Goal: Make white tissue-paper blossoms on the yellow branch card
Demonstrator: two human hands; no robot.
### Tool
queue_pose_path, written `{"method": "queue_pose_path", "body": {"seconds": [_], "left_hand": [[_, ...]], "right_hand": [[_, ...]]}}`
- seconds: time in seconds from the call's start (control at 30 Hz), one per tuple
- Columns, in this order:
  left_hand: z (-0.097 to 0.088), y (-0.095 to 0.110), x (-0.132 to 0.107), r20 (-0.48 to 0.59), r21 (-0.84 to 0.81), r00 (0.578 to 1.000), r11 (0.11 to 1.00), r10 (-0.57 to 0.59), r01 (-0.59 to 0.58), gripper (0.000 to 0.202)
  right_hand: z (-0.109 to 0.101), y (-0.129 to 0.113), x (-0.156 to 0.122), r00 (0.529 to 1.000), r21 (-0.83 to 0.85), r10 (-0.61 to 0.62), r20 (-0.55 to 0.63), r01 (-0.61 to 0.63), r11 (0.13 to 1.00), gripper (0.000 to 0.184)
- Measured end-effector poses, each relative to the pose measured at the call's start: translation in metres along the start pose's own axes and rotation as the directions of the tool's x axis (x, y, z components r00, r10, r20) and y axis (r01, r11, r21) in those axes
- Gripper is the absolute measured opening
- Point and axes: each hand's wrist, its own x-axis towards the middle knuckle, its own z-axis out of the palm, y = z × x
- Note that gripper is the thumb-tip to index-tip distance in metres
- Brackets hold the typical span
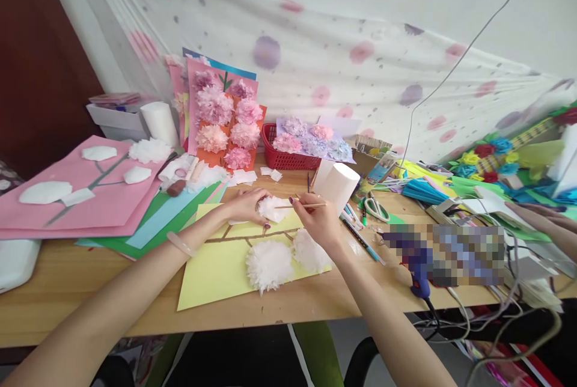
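My right hand (315, 213) pinches a thin wooden stick (285, 207), whose tip is at a white tissue-paper flower (273, 214). Curled around the left edge of that flower, the thumb and fingers of my left hand (247, 205) hold it on the yellow card (211, 273). A brown branch line (238, 238) runs across the card. Two more fluffy flowers, a white one (269, 265) and a second one (310, 250) partly behind my right wrist, sit below the line.
Pink sheets (112, 195) with white paper shapes lie left. A paper roll (342, 185), scissors (377, 209), pens (360, 240) and a blue glue gun (420, 279) with cables lie right. Behind are a red basket (288, 155) and flower cards (225, 116). Another person's hand (538, 219) is far right.
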Motion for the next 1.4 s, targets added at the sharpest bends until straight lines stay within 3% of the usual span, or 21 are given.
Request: {"method": "queue_pose_path", "body": {"seconds": [0.23,0.37,0.6,1.07,1.23,1.4], "left_hand": [[-0.003,0.007,-0.003,-0.010,-0.020,1.000,0.999,-0.029,0.029,0.076],[-0.006,0.013,-0.005,-0.004,-0.028,0.999,0.999,-0.043,0.043,0.074],[-0.006,0.012,-0.004,0.006,-0.020,0.999,0.998,-0.054,0.054,0.075],[-0.002,0.006,0.000,-0.006,-0.025,0.999,0.999,-0.049,0.049,0.076],[0.000,0.003,0.001,-0.010,-0.021,0.999,0.999,-0.039,0.039,0.075],[0.000,0.002,0.002,-0.012,0.002,0.999,0.999,-0.036,0.036,0.075]], "right_hand": [[-0.022,-0.008,-0.001,0.994,0.020,0.097,-0.053,-0.096,0.995,0.041],[-0.025,-0.008,0.005,0.991,0.048,0.114,-0.071,-0.111,0.993,0.040],[-0.019,-0.008,0.014,0.989,0.066,0.144,-0.038,-0.141,0.988,0.041],[0.007,0.005,0.028,0.991,-0.109,0.093,-0.098,-0.103,0.989,0.048],[0.014,-0.002,0.026,0.999,-0.226,0.009,-0.035,-0.017,0.974,0.051],[0.022,-0.013,0.051,0.998,-0.355,0.029,0.063,-0.005,0.935,0.050]]}}
